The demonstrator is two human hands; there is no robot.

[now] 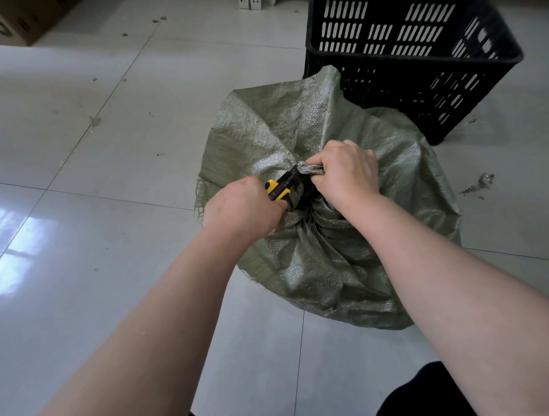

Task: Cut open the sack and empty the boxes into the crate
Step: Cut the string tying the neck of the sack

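A full green woven sack (297, 124) stands on the tiled floor, its mouth bunched into a tight neck. My right hand (344, 172) grips the twisted end of that neck and holds it up. My left hand (240, 208) is closed around a yellow and black utility knife (280, 185), whose tip rests against the neck just left of my right fingers. A black slotted plastic crate (445, 56) stands directly behind the sack, touching it. No boxes are visible; the sack hides its contents.
A cardboard box (23, 20) sits at the far left corner. Scraps of green fibre (478, 185) litter the tiles right of the sack. White items (252, 3) lie at the top edge. My dark trouser leg (421, 392) shows at the bottom right.
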